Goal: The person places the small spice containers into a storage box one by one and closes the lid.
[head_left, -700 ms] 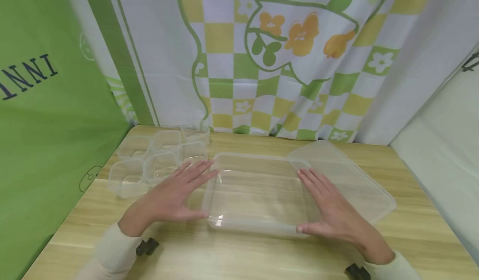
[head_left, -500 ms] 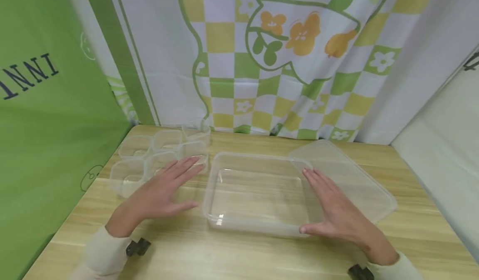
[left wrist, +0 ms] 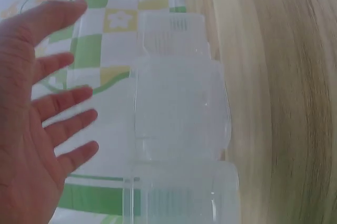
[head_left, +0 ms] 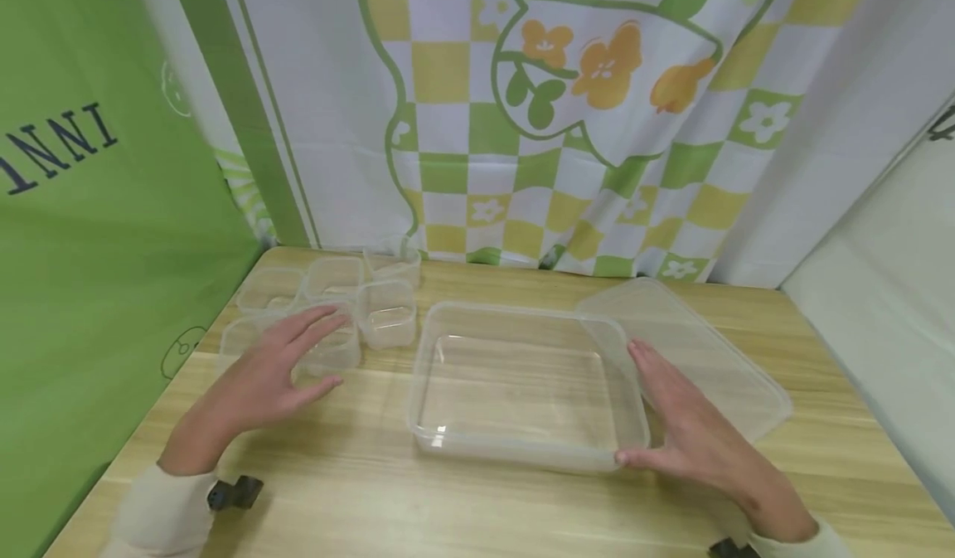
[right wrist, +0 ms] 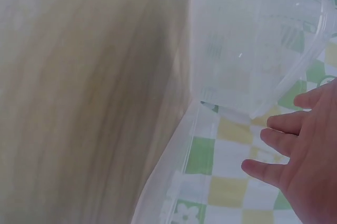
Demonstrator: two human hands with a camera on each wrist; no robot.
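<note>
A large clear rectangular box stands upright near the middle of the table, its long sides running roughly along the far edge. Its flat translucent lid lies to the right of it, one corner close to the far edge; where lid and box overlap at the box's far right corner, it is hard to tell whether the lid goes underneath. Six small clear cups stand mouth up in two close rows at the table's far left corner, all outside the box. The left hand is over the front cups, thumb held well away from the straight fingers; the left wrist view shows the fingers spread, with a gap between them and the cups. The right hand is at the box's right end, thumb by the near right corner and the fingers extended along the side, slightly apart in the right wrist view; whether they touch the wall cannot be told. Neither hand pinches anything. Judged by this layout, uncovering the box and setting out the cups look done, while nothing shows of cups placed inside it or the lid fitted on.
</note>
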